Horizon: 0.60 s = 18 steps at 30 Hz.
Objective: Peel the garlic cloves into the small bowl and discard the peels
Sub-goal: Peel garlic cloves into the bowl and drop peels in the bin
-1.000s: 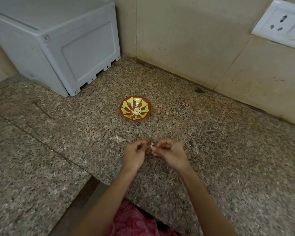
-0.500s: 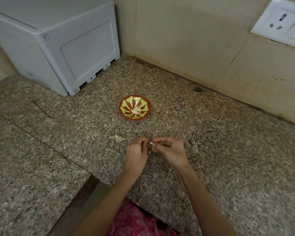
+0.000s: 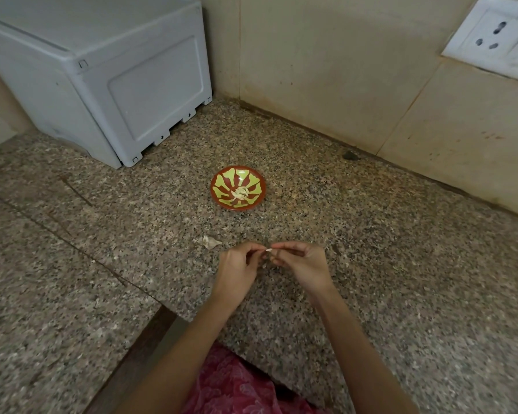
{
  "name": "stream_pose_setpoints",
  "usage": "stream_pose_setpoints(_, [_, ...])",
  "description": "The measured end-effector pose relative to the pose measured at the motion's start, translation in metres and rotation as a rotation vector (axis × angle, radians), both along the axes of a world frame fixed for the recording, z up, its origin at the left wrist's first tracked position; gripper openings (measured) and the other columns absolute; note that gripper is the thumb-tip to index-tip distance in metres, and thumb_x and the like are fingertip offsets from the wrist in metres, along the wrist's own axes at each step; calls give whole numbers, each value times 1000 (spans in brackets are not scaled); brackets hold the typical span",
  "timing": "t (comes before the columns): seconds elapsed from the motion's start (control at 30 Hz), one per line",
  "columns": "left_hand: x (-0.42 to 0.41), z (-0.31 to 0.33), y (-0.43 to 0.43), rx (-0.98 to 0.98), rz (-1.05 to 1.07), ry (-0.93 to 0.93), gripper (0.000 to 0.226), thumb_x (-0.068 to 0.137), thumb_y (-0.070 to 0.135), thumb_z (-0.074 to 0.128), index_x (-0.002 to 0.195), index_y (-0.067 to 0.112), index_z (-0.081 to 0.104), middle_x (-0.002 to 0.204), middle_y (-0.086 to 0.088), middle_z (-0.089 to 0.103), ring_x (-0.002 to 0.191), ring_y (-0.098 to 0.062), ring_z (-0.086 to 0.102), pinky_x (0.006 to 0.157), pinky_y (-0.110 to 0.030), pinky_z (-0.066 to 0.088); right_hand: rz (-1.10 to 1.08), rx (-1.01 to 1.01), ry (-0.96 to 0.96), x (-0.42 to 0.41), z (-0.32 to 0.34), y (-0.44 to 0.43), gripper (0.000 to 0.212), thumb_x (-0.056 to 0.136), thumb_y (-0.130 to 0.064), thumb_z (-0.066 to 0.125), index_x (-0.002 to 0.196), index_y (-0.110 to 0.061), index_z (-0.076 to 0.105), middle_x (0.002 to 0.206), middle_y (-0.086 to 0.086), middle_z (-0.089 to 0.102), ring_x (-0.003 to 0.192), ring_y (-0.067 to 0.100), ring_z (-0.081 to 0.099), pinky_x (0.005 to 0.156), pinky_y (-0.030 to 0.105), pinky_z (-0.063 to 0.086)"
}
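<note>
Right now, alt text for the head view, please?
The left hand and right hand pinch a garlic clove between them above the granite counter. Beyond sits the small bowl holding peeled cloves; a loose peel lies left of the hands.

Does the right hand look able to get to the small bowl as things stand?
Probably yes: only countertop lies between the right hand and the small bowl just ahead, though it and the left hand pinch a garlic clove.
</note>
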<state>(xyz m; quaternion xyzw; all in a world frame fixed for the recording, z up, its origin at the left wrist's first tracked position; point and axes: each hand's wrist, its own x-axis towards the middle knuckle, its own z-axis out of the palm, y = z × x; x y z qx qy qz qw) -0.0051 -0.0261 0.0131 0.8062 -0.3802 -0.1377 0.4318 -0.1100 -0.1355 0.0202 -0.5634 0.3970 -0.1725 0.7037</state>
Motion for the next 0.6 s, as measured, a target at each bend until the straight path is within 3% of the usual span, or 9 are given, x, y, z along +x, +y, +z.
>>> stream_pose_setpoints(0.13, [-2, 4, 3, -14, 16, 2, 14, 86, -1, 66, 98, 5, 73, 83, -1, 72, 55, 2, 59, 54, -6, 45, 27, -22, 0, -2, 2, -1, 15, 82, 6, 72, 93, -3, 76, 90, 12, 76, 79, 21, 72, 76, 26, 60])
stream_pose_setpoints(0.27, [-4, 9, 2, -20, 82, 105, 14, 85, 1, 67, 94, 8, 75, 75, 9, 67, 53, 11, 57, 46, -4, 38, 47, -45, -23, -2, 4, 1, 16, 82, 8, 72, 88, -6, 76, 87, 12, 76, 77, 20, 72, 73, 23, 59])
stream_pose_setpoints(0.5, [-2, 9, 1, -36, 99, 166, 12, 82, 7, 71, 90, 14, 77, 80, 7, 73, 69, 1, 65, 63, -8, 49, 34, -5, -54, -3, 4, -1, 14, 82, 4, 73, 91, -7, 76, 91, 12, 76, 83, 23, 72, 79, 29, 61])
stream_pose_setpoints(0.6, [0, 11, 0, -51, 112, 187, 9, 81, 7, 72, 88, 12, 76, 76, 9, 71, 70, 1, 65, 63, -8, 49, 64, -148, -39, -1, 4, 2, 17, 80, -1, 77, 93, -11, 78, 90, 6, 77, 86, 23, 74, 81, 30, 60])
